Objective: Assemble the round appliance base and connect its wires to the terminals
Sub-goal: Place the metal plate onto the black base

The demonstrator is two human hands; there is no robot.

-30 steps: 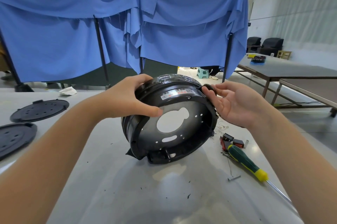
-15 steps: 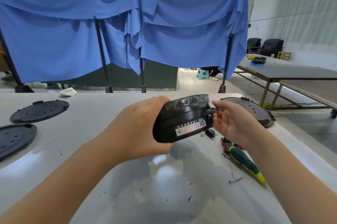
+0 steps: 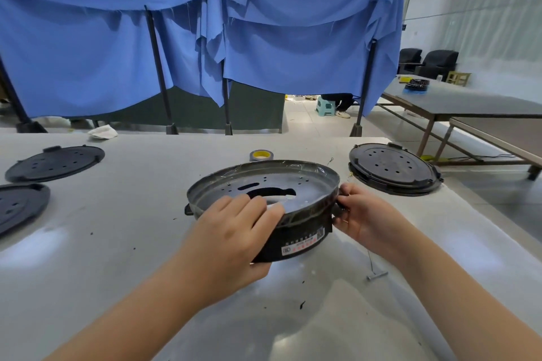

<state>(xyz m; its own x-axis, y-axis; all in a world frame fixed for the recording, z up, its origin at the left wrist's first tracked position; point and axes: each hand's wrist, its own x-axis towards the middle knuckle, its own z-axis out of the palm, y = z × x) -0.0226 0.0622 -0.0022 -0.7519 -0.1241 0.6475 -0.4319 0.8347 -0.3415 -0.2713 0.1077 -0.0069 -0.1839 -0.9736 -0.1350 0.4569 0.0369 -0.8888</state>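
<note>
The round black appliance base (image 3: 305, 181) stands upright on the grey table (image 3: 117, 243), open side up, its metal inner plate with slots and small holes showing. My left hand (image 3: 234, 231) grips the near rim, fingers over the edge and thumb under the wall. My right hand (image 3: 360, 214) holds the small handle on the base's right side. A red and white label faces me on the near wall. No wires or terminals are visible.
A black round bottom cover (image 3: 393, 167) lies at the right, two more covers (image 3: 55, 162) at the left. A tape roll (image 3: 261, 155) sits behind the base. A small metal T-shaped part (image 3: 377, 275) lies at the near right. Blue cloth hangs behind the table.
The base was on its side showing its underside, then turned over in both hands; now it sits open side up on the table. The view also tilted, and the screwdriver is out of sight.
</note>
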